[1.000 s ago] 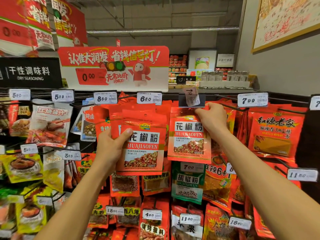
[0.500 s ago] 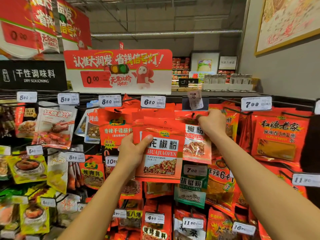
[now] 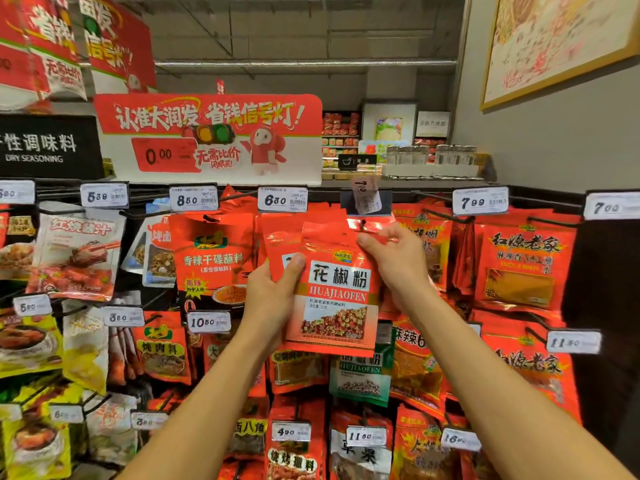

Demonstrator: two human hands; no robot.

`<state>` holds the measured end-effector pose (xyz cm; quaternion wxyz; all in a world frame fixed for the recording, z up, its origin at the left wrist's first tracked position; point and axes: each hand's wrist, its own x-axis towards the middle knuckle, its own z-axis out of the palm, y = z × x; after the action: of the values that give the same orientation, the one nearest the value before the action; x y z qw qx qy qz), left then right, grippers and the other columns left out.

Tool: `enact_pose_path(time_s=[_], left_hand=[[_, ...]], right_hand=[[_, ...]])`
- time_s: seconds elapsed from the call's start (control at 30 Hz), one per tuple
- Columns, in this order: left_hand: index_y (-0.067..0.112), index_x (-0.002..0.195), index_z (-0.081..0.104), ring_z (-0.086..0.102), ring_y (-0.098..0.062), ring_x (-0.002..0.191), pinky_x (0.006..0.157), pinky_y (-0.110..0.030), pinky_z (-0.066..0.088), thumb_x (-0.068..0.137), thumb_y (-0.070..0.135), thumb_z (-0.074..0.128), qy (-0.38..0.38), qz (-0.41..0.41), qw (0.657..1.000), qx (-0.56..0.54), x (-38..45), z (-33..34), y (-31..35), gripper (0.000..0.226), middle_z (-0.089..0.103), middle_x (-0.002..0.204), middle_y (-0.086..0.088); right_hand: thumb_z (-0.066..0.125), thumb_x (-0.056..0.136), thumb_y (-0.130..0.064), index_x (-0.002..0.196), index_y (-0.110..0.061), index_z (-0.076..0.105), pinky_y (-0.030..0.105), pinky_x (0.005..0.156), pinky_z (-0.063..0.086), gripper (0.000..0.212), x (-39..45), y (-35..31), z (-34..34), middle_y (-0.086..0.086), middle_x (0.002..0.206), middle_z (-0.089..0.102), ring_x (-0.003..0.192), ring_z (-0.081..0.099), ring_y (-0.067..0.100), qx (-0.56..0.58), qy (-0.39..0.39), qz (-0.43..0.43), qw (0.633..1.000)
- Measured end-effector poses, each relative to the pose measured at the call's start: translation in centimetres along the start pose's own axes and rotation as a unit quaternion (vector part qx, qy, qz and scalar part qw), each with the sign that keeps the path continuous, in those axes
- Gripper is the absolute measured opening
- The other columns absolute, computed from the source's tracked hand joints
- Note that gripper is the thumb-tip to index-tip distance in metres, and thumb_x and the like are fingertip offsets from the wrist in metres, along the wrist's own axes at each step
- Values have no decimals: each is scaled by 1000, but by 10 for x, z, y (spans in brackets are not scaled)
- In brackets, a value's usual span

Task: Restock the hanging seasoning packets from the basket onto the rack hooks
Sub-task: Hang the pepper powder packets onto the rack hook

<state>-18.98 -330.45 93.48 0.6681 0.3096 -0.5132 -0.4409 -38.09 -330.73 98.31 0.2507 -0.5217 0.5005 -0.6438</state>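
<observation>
The left hand grips a stack of red huajiaofen packets by its left edge while the right hand pinches the front packet's top right corner, just below a rack hook.

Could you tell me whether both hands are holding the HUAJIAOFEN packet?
Yes, the left hand grips the HUAJIAOFEN packet by its left edge while the right hand pinches its top corner.

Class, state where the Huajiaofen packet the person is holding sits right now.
Centre of the head view: the Huajiaofen packet is gripped between left hand and right hand, below the tilted price tag.
</observation>
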Motion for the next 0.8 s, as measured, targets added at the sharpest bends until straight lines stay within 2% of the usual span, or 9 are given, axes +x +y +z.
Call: enact_pose_path(time_s=[0.1,0.2,0.27,0.33,0.43,0.53,0.67,0.73,0.8], left_hand=[[25,91,75,77,-26,84,69,-40,61,96,30,68,42,3,999,16,6,-14,0,10,80,92,-5],[21,95,73,77,-23,82,73,-41,61,94,33,70,76,8,996,56,11,-35,2,12,80,89,-1],[22,93,73,77,-17,79,69,-36,60,94,33,71,86,30,992,88,14,-48,5,11,79,86,5],[25,89,72,77,-14,75,61,-29,59,94,32,71,91,42,991,92,15,-58,10,9,79,83,8],[29,88,74,77,-15,77,65,-30,59,93,31,72,70,48,991,108,16,-63,14,6,79,86,7],[28,88,74,76,-13,77,61,-22,58,94,29,71,40,64,989,129,12,-58,13,7,79,86,9],[22,94,73,77,-17,80,69,-31,60,95,28,70,22,52,991,124,10,-50,9,6,79,88,4],[24,90,74,77,-20,81,72,-38,61,95,28,70,21,43,991,124,10,-47,8,7,80,89,2],[29,85,76,77,-21,81,73,-40,61,94,28,70,16,41,992,120,10,-43,8,11,80,88,1]], right_hand=[[80,84,-31,83,-17,61,37,60,59,24,19,4,-2,1,79,75,65,74,13,0,41,-6,999],[80,83,-29,82,-20,65,33,60,55,18,38,3,-5,-1,77,74,67,73,14,-21,68,-4,997],[76,82,-27,78,-21,67,29,56,48,12,46,5,-7,-5,75,72,67,70,15,-80,78,-23,993],[73,83,-23,70,-20,65,30,55,45,16,51,9,-6,-5,70,70,67,68,18,-109,91,-35,989],[73,82,-25,71,-13,65,41,65,56,18,55,9,-4,2,74,71,74,70,25,-123,101,-31,987],[71,82,-26,77,-9,67,34,60,48,18,58,7,-4,2,75,69,72,65,19,-154,127,-53,978],[70,83,-26,80,-16,66,33,64,42,12,58,4,-6,-5,80,65,78,60,18,-195,125,-72,970],[70,85,-30,84,-17,63,32,64,36,15,58,3,-7,-3,85,65,82,58,19,-220,113,-80,966],[72,84,-35,86,-17,63,32,65,36,20,60,5,-9,-2,87,66,83,59,18,-221,105,-82,966]])
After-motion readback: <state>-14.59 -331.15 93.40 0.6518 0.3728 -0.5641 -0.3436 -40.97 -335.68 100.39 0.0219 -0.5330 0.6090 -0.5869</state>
